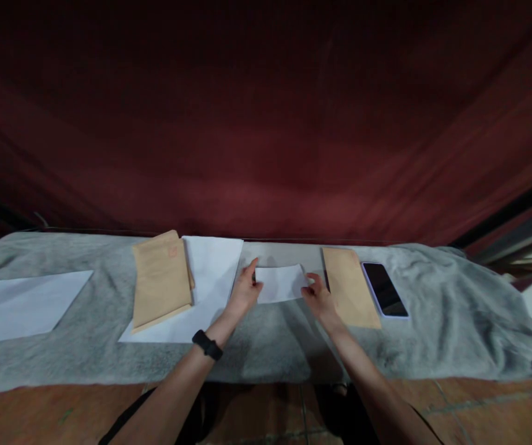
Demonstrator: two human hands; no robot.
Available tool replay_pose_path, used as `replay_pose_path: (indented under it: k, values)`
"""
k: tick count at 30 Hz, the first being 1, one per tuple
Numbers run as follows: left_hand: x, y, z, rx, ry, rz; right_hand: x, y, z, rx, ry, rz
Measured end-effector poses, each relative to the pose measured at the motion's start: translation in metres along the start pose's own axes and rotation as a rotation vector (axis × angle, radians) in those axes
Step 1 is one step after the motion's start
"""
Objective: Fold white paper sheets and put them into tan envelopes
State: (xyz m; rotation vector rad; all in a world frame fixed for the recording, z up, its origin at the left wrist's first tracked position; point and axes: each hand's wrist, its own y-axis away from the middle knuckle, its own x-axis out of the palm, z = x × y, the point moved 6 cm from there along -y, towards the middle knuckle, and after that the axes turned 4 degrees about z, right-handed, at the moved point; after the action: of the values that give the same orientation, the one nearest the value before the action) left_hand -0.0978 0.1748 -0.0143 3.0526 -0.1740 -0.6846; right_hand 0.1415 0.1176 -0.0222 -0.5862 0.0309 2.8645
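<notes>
Forearms [168,392] enter at bottom; left hand [245,293] and right hand [319,301] flank the small white paper [281,284] at lower centre. Whether fingers pinch it, I cannot tell; uneven pulling could crease it.

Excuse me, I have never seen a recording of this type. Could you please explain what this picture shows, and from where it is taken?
Certainly. There is no machine here: both grips are a person's bare hands. The camera is worn on the head and looks forward and down, so the arms enter from the bottom.

A grey cloth covers the surface. The left grip and right grip are at opposite ends of a small paper; how firmly it is held, I cannot tell.

To the left, brown envelopes lie on a large sheet, with another sheet farther left. To the right are a single envelope and a phone.
</notes>
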Motion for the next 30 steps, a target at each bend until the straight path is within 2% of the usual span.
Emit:
replay_pose_path:
  k: [4,7,9,13,16,19,21,25,30]
  values:
    - [0.004,0.007,-0.013,0.180,-0.321,-0.053,0.004,0.011,0.009,0.016,0.298,0.052]
    - [0.007,0.014,-0.020,0.242,-0.452,-0.050,0.008,0.016,0.015,-0.003,0.590,0.125]
    - [0.009,0.018,-0.023,0.257,-0.527,-0.041,0.008,0.018,0.018,-0.026,0.666,0.148]
    - [0.020,0.031,-0.029,0.267,-0.706,-0.060,0.003,0.020,0.022,-0.083,0.768,0.134]
    - [0.045,0.047,-0.036,0.381,-0.774,0.016,0.005,0.020,0.029,-0.172,0.781,0.079]
    - [0.068,0.061,-0.033,0.465,-0.834,0.089,0.022,0.023,0.036,-0.279,0.691,0.113]
    - [0.076,0.066,-0.028,0.471,-0.885,0.108,0.040,0.027,0.037,-0.328,0.660,0.174]
    - [0.076,0.066,-0.017,0.427,-0.928,0.117,0.062,0.038,0.034,-0.388,0.739,0.249]
    - [0.061,0.065,-0.014,0.364,-0.909,0.094,0.054,0.044,0.026,-0.390,0.860,0.203]
